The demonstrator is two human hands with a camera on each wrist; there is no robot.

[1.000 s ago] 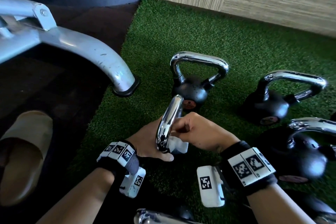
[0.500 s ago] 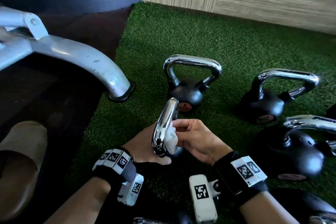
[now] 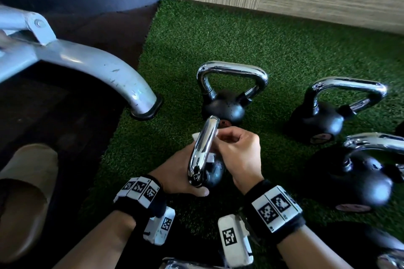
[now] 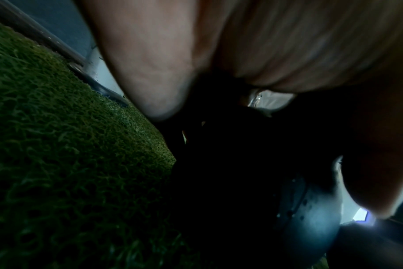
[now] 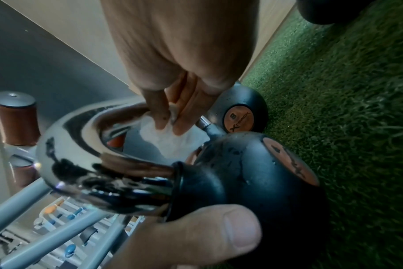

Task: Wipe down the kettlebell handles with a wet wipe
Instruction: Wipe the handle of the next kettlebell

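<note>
While the left hand (image 3: 181,172) cups the small kettlebell's black ball (image 3: 213,172), probably to tilt it steady on the green turf (image 3: 218,35), the right hand (image 3: 238,150) pinches a white wet wipe (image 5: 163,134) against the chrome handle (image 3: 202,148), apparently mid-wipe.

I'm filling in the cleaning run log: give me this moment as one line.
step: wiping handle | left hand: holds kettlebell tilted | right hand: fingers pinch wipe against handle | other kettlebells: untouched
</note>
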